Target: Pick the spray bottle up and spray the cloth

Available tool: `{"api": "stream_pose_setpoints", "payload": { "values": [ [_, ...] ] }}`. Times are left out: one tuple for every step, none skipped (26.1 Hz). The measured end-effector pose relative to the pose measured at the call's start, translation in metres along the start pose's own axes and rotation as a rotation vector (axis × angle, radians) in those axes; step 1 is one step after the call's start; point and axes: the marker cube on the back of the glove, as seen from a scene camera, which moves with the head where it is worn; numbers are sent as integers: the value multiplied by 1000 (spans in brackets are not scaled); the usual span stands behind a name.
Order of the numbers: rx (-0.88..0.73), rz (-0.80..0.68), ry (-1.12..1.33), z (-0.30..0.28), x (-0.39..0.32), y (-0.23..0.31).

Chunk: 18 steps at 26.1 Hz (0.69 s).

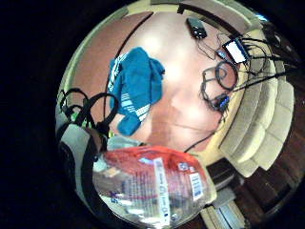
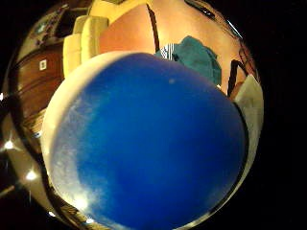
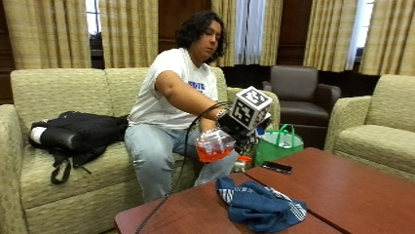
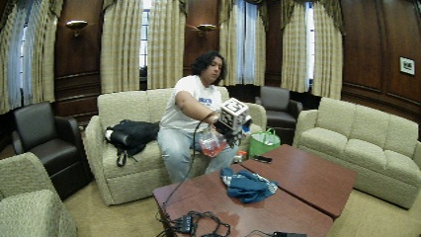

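Bottle (image 3: 214,145) clasped in the gloved right hand (image 3: 235,127), held aloft; cloth (image 3: 259,206) lies at five o'clock below on the table (image 3: 363,195).

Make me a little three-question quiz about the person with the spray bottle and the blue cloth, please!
1. True or false: the spray bottle is standing on the table.
2. Where is the blue cloth? A) on the sofa B) on the table C) in the green bag
3. Fill in: the liquid in the bottle looks ____.

Key:
1. False. The gloved right hand holds it in the air, above the table's edge.
2. B. It lies crumpled on the table, apart from the bottle.
3. Orange-red.
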Motion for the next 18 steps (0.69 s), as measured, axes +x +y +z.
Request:
{"api": "stream_pose_setpoints", "payload": {
  "values": [
    [-50,-15,26,12,-6,-8],
    [-87,-14,52,24,-10,-16],
    [-119,-7,79,37,-15,-25],
    [-151,1,108,50,-19,-33],
    [-183,8,137,62,-23,-42],
    [-213,15,166,73,-26,-50],
    [-240,20,193,84,-29,-58],
    [-266,25,218,94,-32,-67],
    [-290,30,239,103,-35,-75],
    [-314,37,258,112,-38,-83],
    [-338,47,275,120,-40,-89],
    [-362,60,290,128,-41,-96],
    [-385,77,308,135,-42,-102],
    [-407,96,329,141,-42,-107],
    [-429,116,356,147,-41,-111],
    [-450,135,389,153,-41,-114],
    [-469,151,421,159,-40,-117],
    [-485,163,448,165,-39,-119]
  ]
}}
